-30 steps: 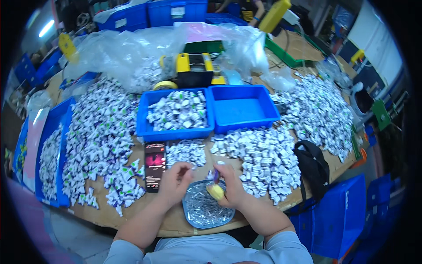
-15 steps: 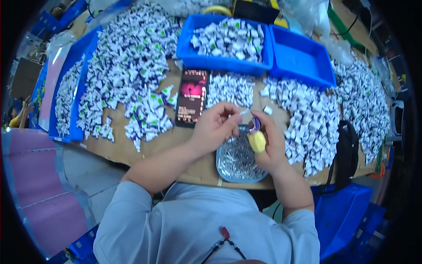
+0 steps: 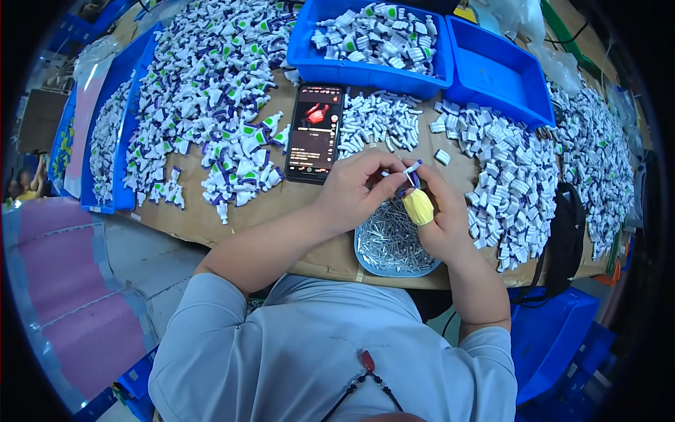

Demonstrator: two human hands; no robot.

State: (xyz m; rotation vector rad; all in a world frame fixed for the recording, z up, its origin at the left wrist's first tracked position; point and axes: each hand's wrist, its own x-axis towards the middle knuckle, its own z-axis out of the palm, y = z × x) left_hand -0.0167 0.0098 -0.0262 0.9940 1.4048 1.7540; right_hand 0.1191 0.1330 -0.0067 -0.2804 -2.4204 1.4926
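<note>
Over a light-blue tray point(image 3: 365, 261) of small metal pins point(image 3: 395, 243), my two hands meet. My left hand point(image 3: 351, 191) pinches a small white plastic piece against what my right hand point(image 3: 448, 219) holds. That is a small white-and-purple plastic part point(image 3: 412, 171), gripped between thumb and fingers and partly hidden by them. A yellow wrapping or cover point(image 3: 418, 207) shows at the right hand's fingers; I cannot tell exactly what it is. Just beyond the hands lies a heap of thin white-and-purple pieces point(image 3: 380, 121). One loose white block point(image 3: 442, 157) rests to their right.
A phone point(image 3: 313, 133) with a lit screen lies left of the thin pieces. White, purple and green parts point(image 3: 211, 91) are heaped at left, white blocks point(image 3: 510, 183) at right. Behind stand a filled blue bin point(image 3: 373, 76) and another blue bin point(image 3: 499, 77). A black strap point(image 3: 564, 232) hangs at the right edge.
My hands have drawn together, and the left hand's white piece now meets the part in the right. The whole view has shifted slightly, and the phone's picture is different.
</note>
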